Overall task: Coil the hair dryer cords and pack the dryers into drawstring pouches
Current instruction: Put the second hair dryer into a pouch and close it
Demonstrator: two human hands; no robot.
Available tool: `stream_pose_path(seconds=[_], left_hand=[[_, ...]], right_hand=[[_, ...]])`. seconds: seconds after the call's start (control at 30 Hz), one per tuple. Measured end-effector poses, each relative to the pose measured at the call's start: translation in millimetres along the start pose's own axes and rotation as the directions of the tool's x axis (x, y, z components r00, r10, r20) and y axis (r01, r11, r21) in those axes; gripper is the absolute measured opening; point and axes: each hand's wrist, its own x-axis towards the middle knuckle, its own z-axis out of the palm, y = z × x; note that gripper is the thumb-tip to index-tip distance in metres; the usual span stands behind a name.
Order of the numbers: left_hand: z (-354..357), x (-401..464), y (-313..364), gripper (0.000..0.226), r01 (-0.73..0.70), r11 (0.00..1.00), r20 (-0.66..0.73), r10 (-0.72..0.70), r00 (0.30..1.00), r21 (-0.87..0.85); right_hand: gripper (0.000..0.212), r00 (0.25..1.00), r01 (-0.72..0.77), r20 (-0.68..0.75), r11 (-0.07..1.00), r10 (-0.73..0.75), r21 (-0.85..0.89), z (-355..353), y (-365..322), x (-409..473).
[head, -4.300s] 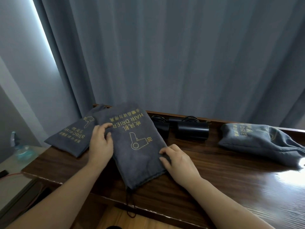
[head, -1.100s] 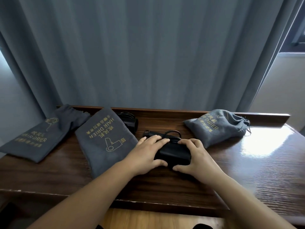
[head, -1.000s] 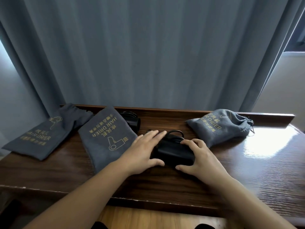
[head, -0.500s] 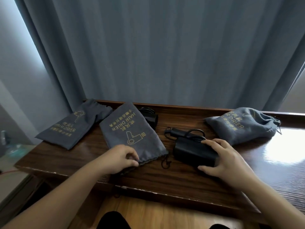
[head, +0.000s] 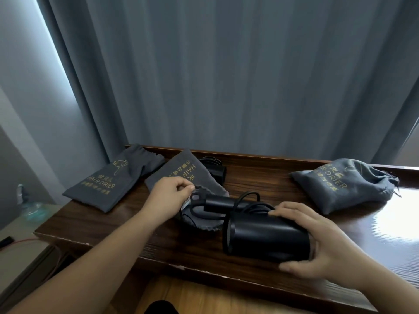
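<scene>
Your hands are both busy on the dark wooden surface (head: 260,182). Your left hand (head: 169,196) pinches the raised rim of the flat grey fabric drawstring pouch with gold HAIR DRIER lettering (head: 181,175), fingers and thumb curled round the cloth so that its mouth stands open towards the right. Your right hand (head: 317,241) grasps the black cylindrical plastic hair dryer (head: 267,241) by its right end, fingers over the top and thumb beneath the near side; the barrel lies on its side at the near middle of the surface, its open end facing left. The dryer's black folded handle (head: 217,201) reaches left, and its tip lies at the pouch mouth, over the lower lip of the cloth. A black coiled cord (head: 249,203) sits bunched on the far side of the barrel, just beside your right fingers.

Far left, a second flat grey pouch with the same gold lettering (head: 113,180) lies limp at the surface's left edge. Behind the pouch you hold, a second black hair dryer (head: 215,169) rests against the raised far lip, partly hidden. Far right, a stuffed grey drawstring pouch, cinched shut at its right end (head: 344,184), sits well apart from your hands. Grey pleated curtains (head: 226,75) hang behind everything.
</scene>
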Motion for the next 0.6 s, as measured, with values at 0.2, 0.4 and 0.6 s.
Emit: stream_pose_path(seconds=[0.2,0.4,0.6], left_hand=[[0,-8,11,0.017,-0.069,0.998,-0.01,0.069,0.998,0.001],[13,-28,28,0.011,-0.228,0.97,0.093,0.22,0.971,0.087],[24,-26,40,0.013,-0.204,0.978,0.03,0.205,0.978,-0.034]], right_hand=[[0.084,0.993,-0.111,0.025,0.99,0.114,-0.085,11,0,4],[0.078,0.951,-0.279,-0.159,0.958,0.265,-0.069,32,-5,17],[0.089,0.943,-0.318,-0.161,0.928,0.29,-0.194,58,-18,26]])
